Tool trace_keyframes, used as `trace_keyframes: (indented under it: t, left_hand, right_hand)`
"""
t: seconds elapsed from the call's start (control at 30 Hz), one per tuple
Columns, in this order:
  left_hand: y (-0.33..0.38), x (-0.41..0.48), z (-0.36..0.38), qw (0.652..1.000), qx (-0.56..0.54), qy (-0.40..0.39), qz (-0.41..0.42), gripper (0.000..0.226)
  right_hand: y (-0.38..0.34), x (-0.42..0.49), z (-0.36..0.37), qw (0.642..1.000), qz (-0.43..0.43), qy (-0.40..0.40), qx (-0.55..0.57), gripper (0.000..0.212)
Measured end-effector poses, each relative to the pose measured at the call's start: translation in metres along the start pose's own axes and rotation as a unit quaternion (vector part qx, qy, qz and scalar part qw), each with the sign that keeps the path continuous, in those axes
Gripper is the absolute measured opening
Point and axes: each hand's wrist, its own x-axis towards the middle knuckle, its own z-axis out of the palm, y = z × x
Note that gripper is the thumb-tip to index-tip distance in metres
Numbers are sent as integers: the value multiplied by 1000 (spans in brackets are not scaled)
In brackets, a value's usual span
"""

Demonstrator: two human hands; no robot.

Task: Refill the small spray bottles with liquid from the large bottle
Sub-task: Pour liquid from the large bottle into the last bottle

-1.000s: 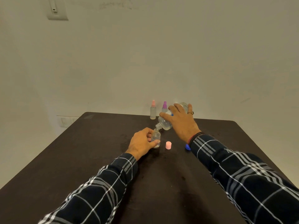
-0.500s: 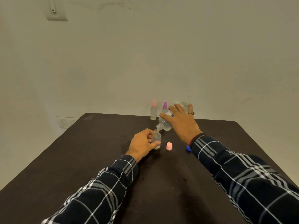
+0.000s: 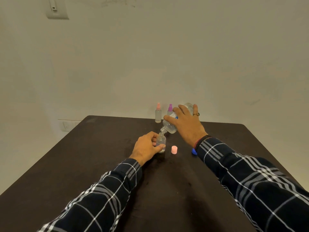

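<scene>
My left hand [image 3: 147, 147] grips a small clear spray bottle [image 3: 161, 141] that stands upright and uncapped on the dark table [image 3: 100, 164]. My right hand [image 3: 187, 123] holds the large clear bottle [image 3: 169, 127] tilted down to the left, its open neck right above the small bottle's mouth. A pink cap [image 3: 174, 149] lies just right of the small bottle. A blue cap [image 3: 194, 151] shows partly behind my right sleeve. Two capped small spray bottles stand at the table's far edge, one pink-topped [image 3: 158, 114] and one purple-topped [image 3: 170, 110].
The table's far edge runs close to a plain wall. A wall switch [image 3: 56, 8] sits high on the left and a socket plate [image 3: 66, 125] low beside the table's far left corner. My plaid sleeves cross the near part of the table.
Both hands and bottles hold nearly the same pose. The large bottle's neck stays over the small bottle's mouth.
</scene>
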Motion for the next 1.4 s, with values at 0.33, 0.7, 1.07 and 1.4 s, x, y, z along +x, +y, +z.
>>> trace_keyframes:
  t: [0.33,0.7,1.07,1.4]
  left_hand:
    - [1,0,0,1000,-1,-6,-6,37]
    - [0,0,1,1000,-3,-6,-9,37]
    - [-3,2,2,1000,-1,-7,-4,37]
    - [-1,0,1,1000,-1,-6,-2,36]
  right_hand:
    - [0,0,-1,1000,-2,-4,-5,69]
    - [-1,0,-3,1000,-6,-11,-10,72]
    - [-2,2,-5,1000,-12,-7,-14,72]
    - [-2,2,-9,999,-28,-8,-32,72]
